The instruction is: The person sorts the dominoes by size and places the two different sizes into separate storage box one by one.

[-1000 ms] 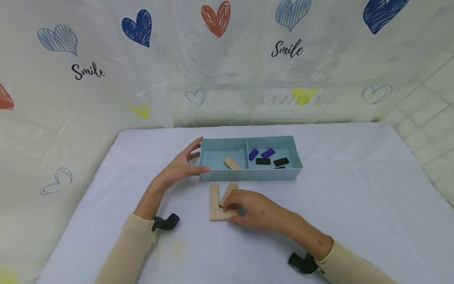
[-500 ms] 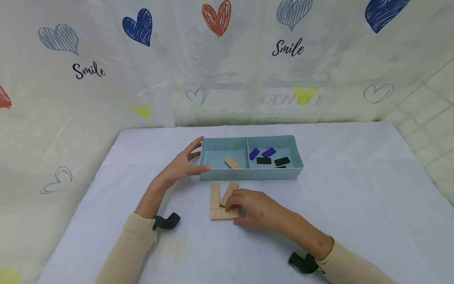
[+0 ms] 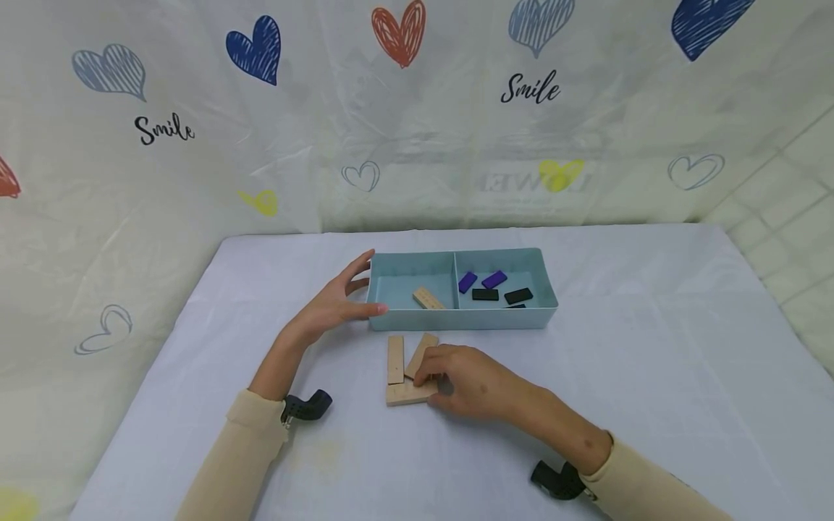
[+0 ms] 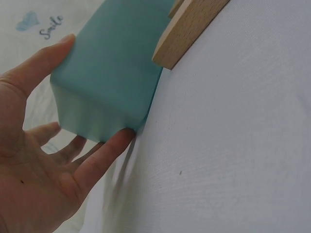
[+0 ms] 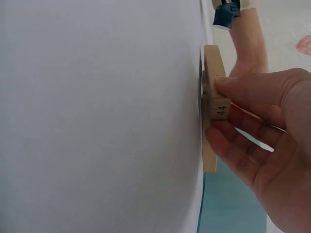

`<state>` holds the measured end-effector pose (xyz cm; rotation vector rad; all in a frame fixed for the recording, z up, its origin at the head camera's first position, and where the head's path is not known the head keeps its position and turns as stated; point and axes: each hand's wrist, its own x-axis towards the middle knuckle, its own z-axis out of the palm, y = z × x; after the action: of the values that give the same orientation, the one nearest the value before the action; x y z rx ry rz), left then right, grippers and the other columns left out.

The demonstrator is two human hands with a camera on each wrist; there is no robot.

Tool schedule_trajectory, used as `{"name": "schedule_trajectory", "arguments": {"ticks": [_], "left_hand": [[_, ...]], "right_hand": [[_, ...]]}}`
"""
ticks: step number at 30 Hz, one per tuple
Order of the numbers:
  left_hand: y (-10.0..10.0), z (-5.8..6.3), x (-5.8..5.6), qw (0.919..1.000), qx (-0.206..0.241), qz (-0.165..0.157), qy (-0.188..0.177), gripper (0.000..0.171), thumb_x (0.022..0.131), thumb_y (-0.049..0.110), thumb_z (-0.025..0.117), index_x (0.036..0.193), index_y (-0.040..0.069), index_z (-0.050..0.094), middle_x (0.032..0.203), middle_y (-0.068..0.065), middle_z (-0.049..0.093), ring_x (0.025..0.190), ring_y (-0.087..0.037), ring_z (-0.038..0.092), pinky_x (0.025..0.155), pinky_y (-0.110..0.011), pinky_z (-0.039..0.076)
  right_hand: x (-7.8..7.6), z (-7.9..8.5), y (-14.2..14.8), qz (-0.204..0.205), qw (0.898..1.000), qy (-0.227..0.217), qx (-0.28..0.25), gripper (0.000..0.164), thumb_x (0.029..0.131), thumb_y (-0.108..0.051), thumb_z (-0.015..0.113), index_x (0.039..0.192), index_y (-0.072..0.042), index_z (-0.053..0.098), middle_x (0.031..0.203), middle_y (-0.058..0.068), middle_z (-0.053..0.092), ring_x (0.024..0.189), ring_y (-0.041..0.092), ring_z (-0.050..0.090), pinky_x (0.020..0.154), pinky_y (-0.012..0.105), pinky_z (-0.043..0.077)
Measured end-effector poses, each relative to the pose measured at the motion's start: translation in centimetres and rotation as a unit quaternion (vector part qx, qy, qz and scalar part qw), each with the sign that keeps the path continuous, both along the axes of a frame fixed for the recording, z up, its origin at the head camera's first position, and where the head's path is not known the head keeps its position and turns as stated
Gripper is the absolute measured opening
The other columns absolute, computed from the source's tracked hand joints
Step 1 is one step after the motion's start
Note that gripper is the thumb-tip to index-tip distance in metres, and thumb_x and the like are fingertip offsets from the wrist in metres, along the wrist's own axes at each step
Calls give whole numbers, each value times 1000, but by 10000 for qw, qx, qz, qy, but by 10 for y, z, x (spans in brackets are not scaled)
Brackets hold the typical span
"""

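Observation:
My left hand [image 3: 326,307] spans the left end of a pale blue two-compartment box [image 3: 482,320]. Its thumb lies on the front rim; in the left wrist view straight fingers touch the end wall [image 4: 92,111]. In front of the box, my right hand [image 3: 472,383] pinches the right end of a crosswise wooden block [image 3: 404,394]; the right wrist view shows "44" on that block's end [image 5: 221,109]. An upright-lying wooden block [image 3: 395,359] adjoins its left part. Between them and my fingers a third wooden block [image 3: 420,354] lies slanted, partly hidden by the hand.
One wooden block [image 3: 426,298] lies in the box's left compartment. Purple blocks [image 3: 494,279] and black blocks [image 3: 518,295] lie in the right one. A white cloth [image 3: 651,347] covers the table, and a heart-printed sheet [image 3: 430,130] hangs behind.
My right fingers have shifted slightly right along the crosswise block, which now sits at a slight tilt, its left end a little nearer. The left hand and box look still.

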<state>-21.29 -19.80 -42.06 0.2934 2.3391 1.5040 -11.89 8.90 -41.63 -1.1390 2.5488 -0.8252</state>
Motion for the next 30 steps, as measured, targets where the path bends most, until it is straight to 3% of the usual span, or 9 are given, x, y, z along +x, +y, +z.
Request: {"name": "schedule_trajectory", "arguments": {"ticks": [7,14,22,30], "left_hand": [[-1,-1,-1,10000,5,-15,-3,101,86,38,85,161,56,19,175,4,17,162,-29,23,122,-67,33],[-1,-1,0,10000,17,-7,-8,102,85,38,86,159,58,20,175,4,17,162,-28,24,121,-66,35],[-1,-1,0,10000,57,-32,10,101,86,37,85,160,57,19,175,5,17,162,-28,24,121,-64,36],[-1,-1,0,10000,53,-8,-9,101,86,37,86,159,57,19,175,5,17,162,-28,24,120,-64,38]], "right_hand": [[-2,2,2,-42,9997,-85,-216,22,86,-12,84,104,-23,78,115,-15,72,107,3,65,100,31,58],[-4,3,3,-22,9987,75,-509,20,86,-11,83,101,-24,77,110,-19,70,119,6,65,122,44,42],[-5,6,6,-6,9956,255,-897,22,85,-9,83,101,-24,78,112,-18,70,110,4,64,100,32,57],[-7,7,9,-144,9934,265,-1111,22,85,-8,82,101,-23,79,113,-17,70,109,5,64,97,30,58]]}}
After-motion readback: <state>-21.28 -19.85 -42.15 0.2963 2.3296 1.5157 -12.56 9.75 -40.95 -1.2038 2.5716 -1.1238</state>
